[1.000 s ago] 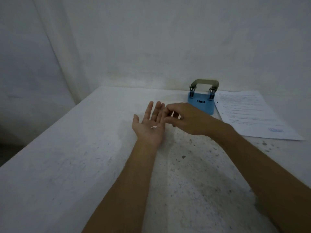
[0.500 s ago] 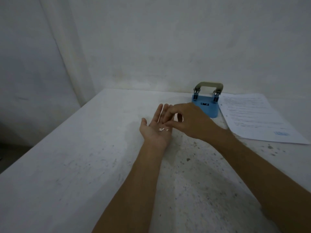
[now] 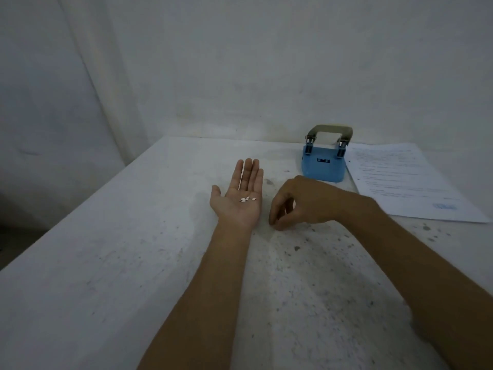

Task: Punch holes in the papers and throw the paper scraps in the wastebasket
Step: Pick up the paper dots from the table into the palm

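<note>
My left hand (image 3: 238,194) lies flat and palm up over the white table, fingers straight. A few small white paper scraps (image 3: 247,199) rest in its palm. My right hand (image 3: 298,202) is just to the right, fingers curled down with the tips pinched together against the table top; whether a scrap is between them I cannot tell. The blue hole punch (image 3: 323,162) with a grey handle stands behind my right hand. A printed sheet of paper (image 3: 400,180) lies right of the punch. No wastebasket is in view.
The white table (image 3: 133,249) is speckled with dark marks and ends at a left edge and a white wall behind. Dark floor shows at the far left.
My right hand has left the left palm and dropped to the table on the right. More scraps now lie in the left palm than a second ago.
</note>
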